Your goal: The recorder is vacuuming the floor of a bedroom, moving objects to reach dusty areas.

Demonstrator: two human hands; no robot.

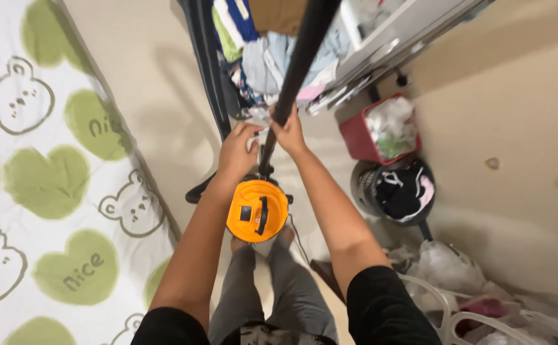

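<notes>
Floor room: a narrow strip of pale floor (151, 96) runs between the bed edge on the left and the clutter on the right; the person stands in it.
Left edge: a mattress with a white sheet printed with green hearts and bears (43, 172) borders the strip closely.
Right edge: a red bin (355, 137) with crumpled waste, a dark round basket (397, 188) of clothes, and white plastic bags (445, 268) crowd the floor near the right leg.
Far edge: a heap of folded clothes (272, 57) and a white shelf unit (407, 25) close off the strip.
Vacuum body: an orange canister (256, 211) sits on the floor just in front of the feet, its black top handle running along the view.
Tube axis: a long black tube (301, 57) rises from near the canister toward the camera, tilted up and right.
Left hand (237, 150): arm extended, fingers curled at the tube's lower joint.
Right hand (290, 134): arm extended, gripped around the tube just above the left hand, the hands nearly touching.
</notes>
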